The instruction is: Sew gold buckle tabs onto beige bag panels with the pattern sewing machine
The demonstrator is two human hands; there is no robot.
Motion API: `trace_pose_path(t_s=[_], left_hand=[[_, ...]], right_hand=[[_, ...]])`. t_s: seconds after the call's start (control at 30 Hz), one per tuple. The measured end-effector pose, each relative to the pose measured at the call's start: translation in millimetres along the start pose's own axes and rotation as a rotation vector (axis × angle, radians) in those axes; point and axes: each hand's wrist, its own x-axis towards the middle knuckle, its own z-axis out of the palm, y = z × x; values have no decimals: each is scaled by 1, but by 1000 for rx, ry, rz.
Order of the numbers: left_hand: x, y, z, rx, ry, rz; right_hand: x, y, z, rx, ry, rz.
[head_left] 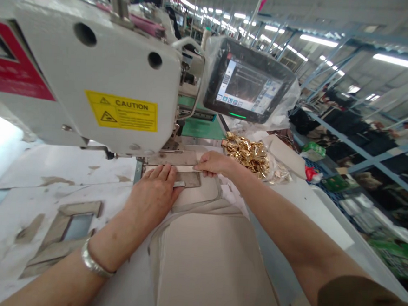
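My left hand lies flat, fingers stretched forward, on a beige panel under the sewing machine head. Its fingertips press on the left part of a narrow pale strip. The right end of that strip is pinched between the thumb and fingers of my right hand. Just below the strip, a tan frame-like piece rests on the panel, with a small whitish tab by my left thumb. The needle area is mostly hidden behind the machine head.
A stack of beige panels lies in front of me. Gold metal pieces are heaped on the right, below a control screen. A tan cardboard-like frame lies at left. Blue metal rails run beyond the table.
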Motion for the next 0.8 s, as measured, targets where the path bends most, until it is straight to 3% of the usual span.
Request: trace_pose_path(t_s=[0.13,0.23,0.3,0.43,0.53,0.8], left_hand=[[1,2,-3,-14,1,-5],[1,2,-4,-25,3,-10],[1,2,-4,-21,-1,-11],[0,2,-5,-21,-19,-3],[0,3,-5,-25,-10,-1],[0,2,-2,-48,14,-20]], right_hand=[[-7,-2,2,-155,99,-33],[-13,-5,0,-246,240,-168],[-16,-6,-1,-119,258,-211],[-16,-1,0,426,79,-79],[-13,6,1,682,-15,-25],[-11,10,5,788,30,41]])
